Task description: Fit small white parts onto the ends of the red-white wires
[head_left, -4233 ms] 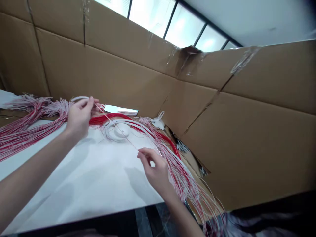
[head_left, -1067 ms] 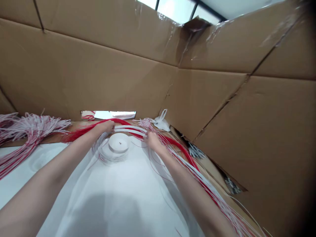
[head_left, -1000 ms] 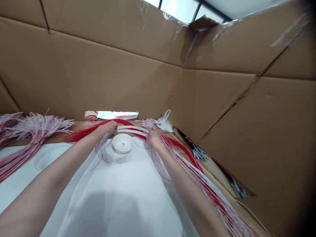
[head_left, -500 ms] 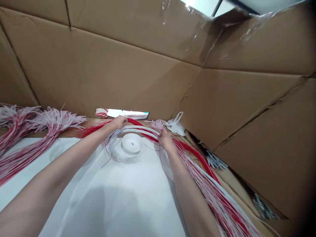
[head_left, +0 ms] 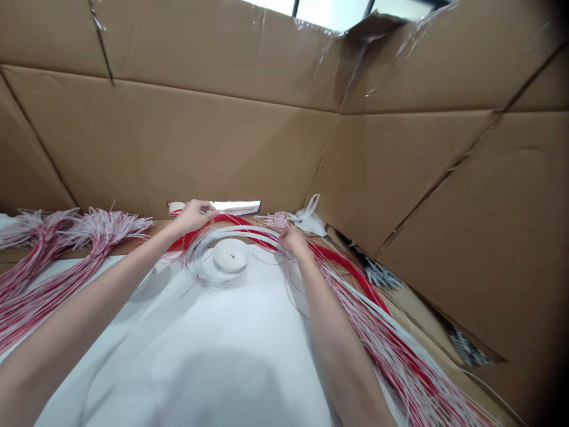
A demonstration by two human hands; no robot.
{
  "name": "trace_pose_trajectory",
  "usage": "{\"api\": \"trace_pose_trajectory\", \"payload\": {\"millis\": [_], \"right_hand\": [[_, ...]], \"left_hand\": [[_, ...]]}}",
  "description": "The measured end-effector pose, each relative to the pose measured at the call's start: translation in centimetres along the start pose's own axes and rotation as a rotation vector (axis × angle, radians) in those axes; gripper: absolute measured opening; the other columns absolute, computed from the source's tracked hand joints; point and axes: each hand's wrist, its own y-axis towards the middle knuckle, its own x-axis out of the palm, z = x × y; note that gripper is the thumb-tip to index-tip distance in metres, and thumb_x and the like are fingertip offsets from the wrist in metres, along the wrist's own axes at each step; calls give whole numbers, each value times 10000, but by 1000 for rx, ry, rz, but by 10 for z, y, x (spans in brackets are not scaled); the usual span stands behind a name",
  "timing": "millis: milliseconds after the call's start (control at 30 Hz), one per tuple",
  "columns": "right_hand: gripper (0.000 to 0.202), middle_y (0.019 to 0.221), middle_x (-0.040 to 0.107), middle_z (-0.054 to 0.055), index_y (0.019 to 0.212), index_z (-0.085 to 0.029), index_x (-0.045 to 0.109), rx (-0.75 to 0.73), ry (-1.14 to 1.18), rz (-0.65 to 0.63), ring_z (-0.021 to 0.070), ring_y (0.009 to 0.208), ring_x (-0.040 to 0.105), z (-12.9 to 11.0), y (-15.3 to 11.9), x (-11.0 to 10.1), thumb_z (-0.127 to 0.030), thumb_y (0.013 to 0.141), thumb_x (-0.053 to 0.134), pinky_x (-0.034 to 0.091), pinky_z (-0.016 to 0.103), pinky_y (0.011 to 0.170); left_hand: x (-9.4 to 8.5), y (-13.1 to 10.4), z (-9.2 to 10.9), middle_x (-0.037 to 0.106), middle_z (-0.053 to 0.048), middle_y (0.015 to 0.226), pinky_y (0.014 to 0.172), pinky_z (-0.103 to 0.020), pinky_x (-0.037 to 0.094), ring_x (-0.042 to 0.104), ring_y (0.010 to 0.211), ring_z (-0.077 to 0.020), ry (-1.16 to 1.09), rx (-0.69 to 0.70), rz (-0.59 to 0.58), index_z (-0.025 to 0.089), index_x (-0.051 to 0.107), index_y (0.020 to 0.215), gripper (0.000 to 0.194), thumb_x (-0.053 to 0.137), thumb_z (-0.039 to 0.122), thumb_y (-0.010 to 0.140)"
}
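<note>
My left hand (head_left: 198,214) is closed in a pinch above the near end of a red wire bundle (head_left: 235,220). A thin pale wire seems to run from its fingertips across the red bundle. My right hand (head_left: 294,240) is closed on the white wires (head_left: 253,231), which curve leftward in a loose coil. That coil bends around a round white dish-like piece (head_left: 231,255) on the white sheet (head_left: 213,332). Long red and white wires (head_left: 382,338) trail from beside my right hand toward the lower right.
Bunches of red and white wires (head_left: 95,231) lie at the left. Tall cardboard walls (head_left: 213,142) stand behind and to the right, with a slot (head_left: 242,207) in the back one. A knotted white plastic bag (head_left: 311,219) sits in the corner. Grey-tipped strands (head_left: 383,276) show at the right wall.
My left hand has shifted left and lifted off the red bundle, its fingers now in a pinch. My right hand stays at the white wires. The view has tilted and shifted slightly.
</note>
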Motion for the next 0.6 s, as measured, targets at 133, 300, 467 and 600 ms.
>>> {"api": "trace_pose_trajectory", "payload": {"millis": [133,300,467,600], "right_hand": [[204,922,695,52,912,-106,677,-152,135,-7,163,857,650,-31,-17,-28,-296,913,603,521,296,790],[235,917,726,16,934,-189,713,-457,345,-42,148,841,650,-93,-68,-58,-356,908,550,482,229,709],[237,898,704,48,855,-173,692,-733,620,-144,164,839,635,-131,-113,-65,-381,885,584,494,280,743],[243,925,670,40,844,-181,615,-719,750,-259,133,810,631,-137,-126,-66,-403,916,547,507,255,716]], "left_hand": [[-14,-37,22,713,-73,831,689,-271,491,632,795,-193,-65,60,-19,150,706,809,403,559,522,858],[-33,-66,54,582,-95,1307,990,-367,431,521,1200,-243,-118,181,49,204,719,866,302,588,477,877],[-44,-81,75,686,-88,1061,876,-324,480,611,1007,-208,-317,213,-85,187,715,883,261,610,426,887],[-52,-90,84,644,-48,794,650,-265,466,586,717,-147,-392,138,-55,154,700,872,286,628,430,876]]}}
